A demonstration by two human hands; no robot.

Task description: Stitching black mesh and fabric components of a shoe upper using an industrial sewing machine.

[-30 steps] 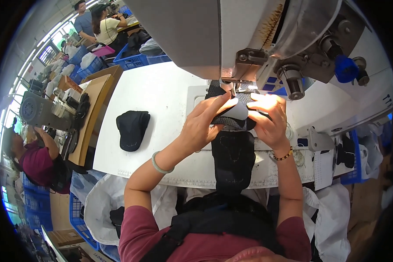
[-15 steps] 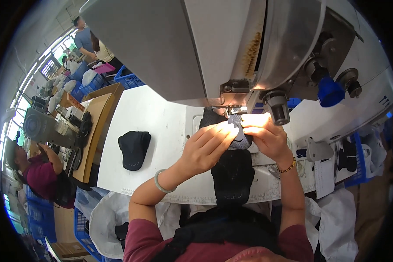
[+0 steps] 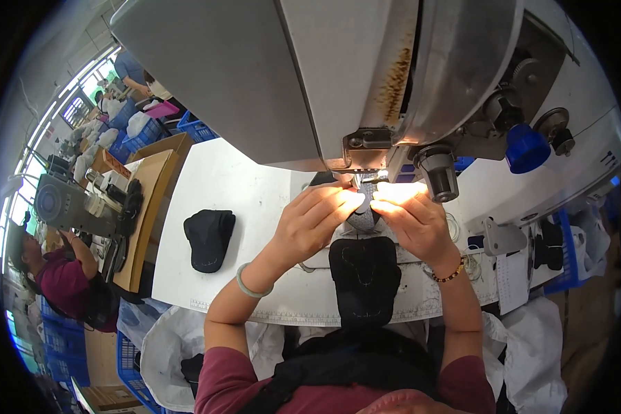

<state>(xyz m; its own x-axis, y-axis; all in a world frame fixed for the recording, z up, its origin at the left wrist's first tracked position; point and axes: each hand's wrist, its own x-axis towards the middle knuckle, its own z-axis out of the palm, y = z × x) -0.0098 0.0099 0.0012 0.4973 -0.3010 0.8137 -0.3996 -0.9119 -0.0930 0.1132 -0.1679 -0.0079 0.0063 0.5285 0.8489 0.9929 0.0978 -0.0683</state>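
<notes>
We are pinching the dark fabric cap piece [image 3: 364,276] with left hand [image 3: 310,224] and right hand [image 3: 414,221] at twelve o'clock; fingertips this near the sewing machine's needle [image 3: 363,181] risk a prick.

White paper sheet [image 3: 512,281] at table's right edge; cardboard box [image 3: 110,395] bottom left.

Hands we are seeing at the needle: two
Black fabric pieces [image 3: 209,238] lying here: two
Sewing machines [image 3: 338,83] showing: two
</notes>
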